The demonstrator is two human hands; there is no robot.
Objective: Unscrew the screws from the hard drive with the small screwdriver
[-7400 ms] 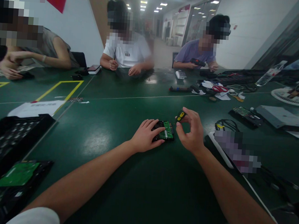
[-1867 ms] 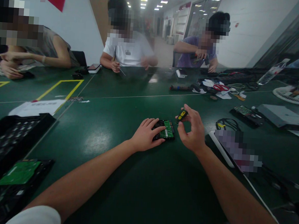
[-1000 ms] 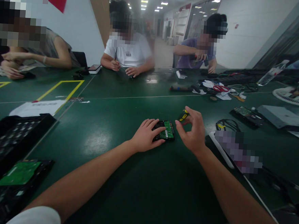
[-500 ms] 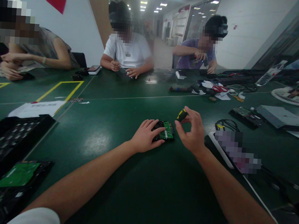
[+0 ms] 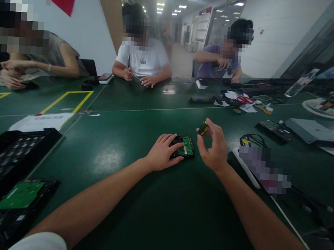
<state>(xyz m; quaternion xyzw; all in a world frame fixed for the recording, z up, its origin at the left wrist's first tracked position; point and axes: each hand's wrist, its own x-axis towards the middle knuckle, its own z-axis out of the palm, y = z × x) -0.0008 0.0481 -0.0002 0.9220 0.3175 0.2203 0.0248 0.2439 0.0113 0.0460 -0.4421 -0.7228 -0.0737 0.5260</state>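
At the left edge of the frame, a black slotted tray (image 5: pixel 13 150) lies on the surface (image 5: pixel 160 216); a unit with a green board (image 5: pixel 20 196) sits below it, lower left. At frame centre, the left hand (image 5: pixel 165 152) lies across the hard drive (image 5: pixel 187 146), its grip apart, fingers spread on the top face. Status: the drive's green board is seated in its housing, so detachment is not done; whether any fastener is out cannot be told at this size. Right of centre, the screwdriver (image 5: pixel 203 128) is clamped in the grip of the right hand (image 5: pixel 214 148), tilted just beside the drive's right edge; tip contact cannot be confirmed. Farther right lies a grey box (image 5: pixel 317 131).
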